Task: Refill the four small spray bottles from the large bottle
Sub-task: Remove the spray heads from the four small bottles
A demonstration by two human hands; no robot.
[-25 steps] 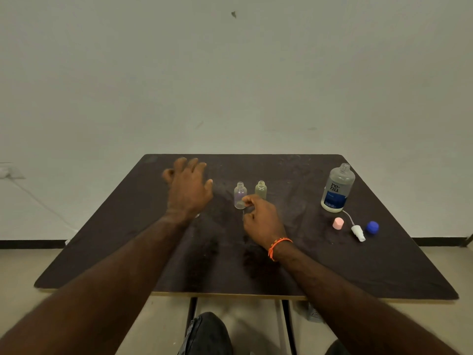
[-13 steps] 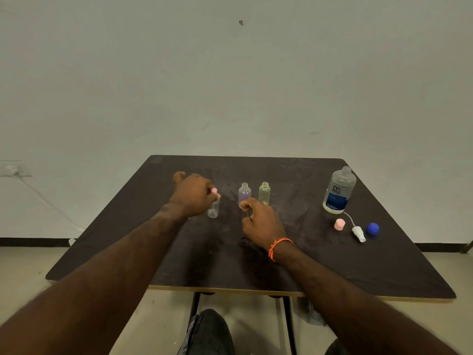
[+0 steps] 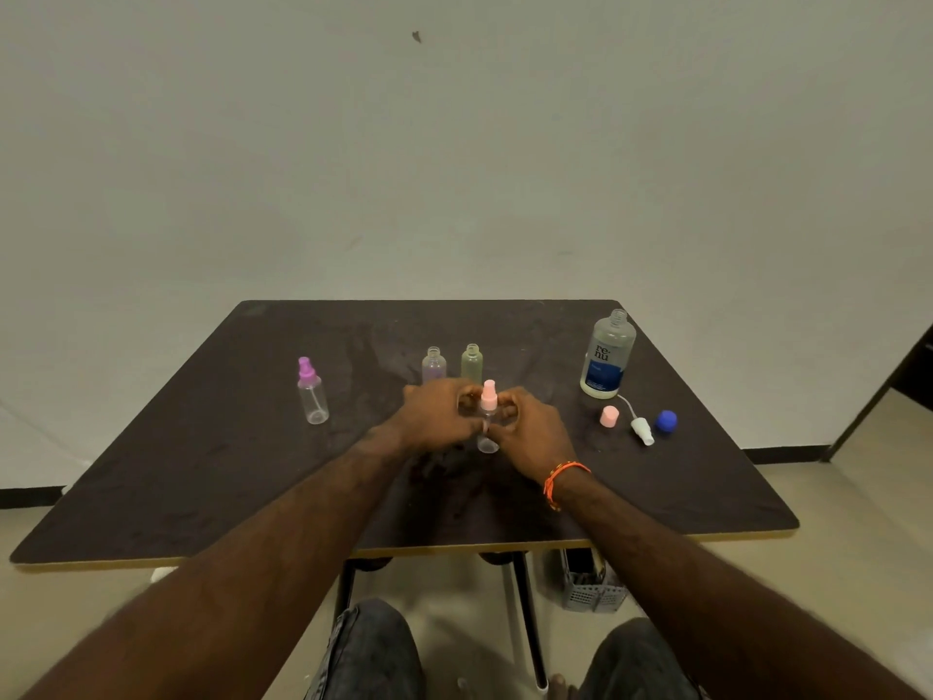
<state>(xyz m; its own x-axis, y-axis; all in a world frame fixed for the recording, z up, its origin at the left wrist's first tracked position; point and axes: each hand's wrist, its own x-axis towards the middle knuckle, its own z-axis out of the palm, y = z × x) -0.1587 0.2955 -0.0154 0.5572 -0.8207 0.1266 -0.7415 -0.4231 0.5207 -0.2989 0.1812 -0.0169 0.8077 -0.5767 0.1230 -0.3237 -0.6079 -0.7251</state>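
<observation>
One pink-topped bottle (image 3: pixel 487 421) gripped between left hand (image 3: pixel 438 415) and right hand (image 3: pixel 530 429), two uncapped bottles (image 3: pixel 433 365) behind hands, one purple-topped bottle (image 3: pixel 311 391) left, one large bottle (image 3: pixel 606 355) and three caps (image 3: pixel 609 416) right

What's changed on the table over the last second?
The left hand took the pink-topped bottle from the left side and brought it to the centre, where the right hand now holds it too. The purple-topped bottle, two open bottles, large bottle and loose caps stayed put.
</observation>
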